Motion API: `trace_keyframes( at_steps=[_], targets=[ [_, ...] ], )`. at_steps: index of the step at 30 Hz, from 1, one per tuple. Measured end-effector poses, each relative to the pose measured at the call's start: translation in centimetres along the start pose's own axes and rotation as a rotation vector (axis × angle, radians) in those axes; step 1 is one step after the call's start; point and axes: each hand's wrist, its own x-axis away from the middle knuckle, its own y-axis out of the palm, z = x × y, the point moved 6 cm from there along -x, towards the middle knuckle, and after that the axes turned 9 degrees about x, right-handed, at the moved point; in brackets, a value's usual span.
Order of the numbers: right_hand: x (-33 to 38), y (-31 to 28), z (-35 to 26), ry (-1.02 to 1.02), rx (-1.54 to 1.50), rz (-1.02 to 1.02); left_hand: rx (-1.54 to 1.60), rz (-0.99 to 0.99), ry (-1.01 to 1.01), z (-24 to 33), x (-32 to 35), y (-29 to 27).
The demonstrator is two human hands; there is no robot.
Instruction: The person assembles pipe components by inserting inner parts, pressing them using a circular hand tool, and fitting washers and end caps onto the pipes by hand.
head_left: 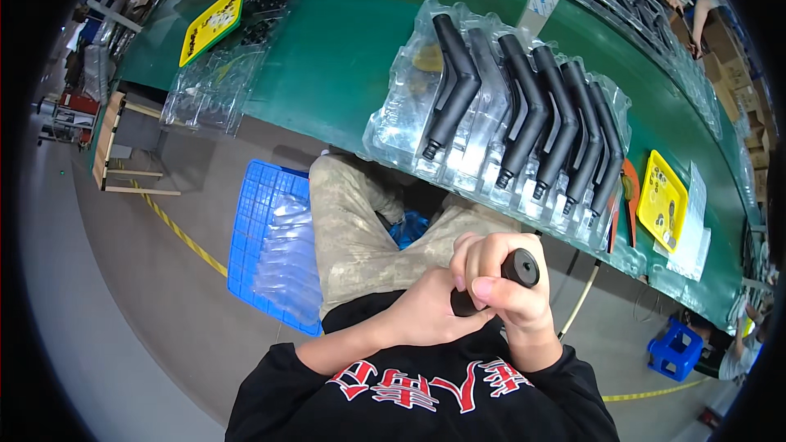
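Note:
In front of my chest, both hands are closed around a black tubular handle (521,268). Its round end, with a small hole in the middle, points up and toward the right. My right hand (509,278) wraps the upper part with its thumb across the front. Lower down, my left hand (434,308) grips it from the left; the rest of the handle is hidden by my hands. Beyond them on the green table, a clear plastic blister tray (401,106) carries several bent black handles (528,106) side by side, with one bare slot between the first two.
Orange-handled pliers (630,192) lie between the blister tray and a yellow tray (661,225) of small parts. Another yellow tray (232,3) sits far left on the green table (327,57). A blue crate (246,229) with clear trays stands left of my legs; a blue stool (675,349) is at right.

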Motion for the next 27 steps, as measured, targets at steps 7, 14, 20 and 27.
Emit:
trace_keyframes(
  at_steps=[7,14,20,27],
  targets=[
    [-0.1,0.1,-1.9,-0.052,0.475,0.253,0.087,-0.002,-0.253,1.1,0.2,-0.1],
    [2.2,-0.5,-1.2,0.125,0.95,0.408,0.624,0.232,0.028,3.2,-1.9,-0.9],
    [-3.9,-6.4,-3.2,0.353,1.058,0.723,0.248,0.193,0.231,6.6,-2.8,-4.7],
    [-9.9,-9.2,-1.6,0.108,1.471,0.905,0.175,0.219,0.208,6.8,-1.9,-10.6]
  ],
)
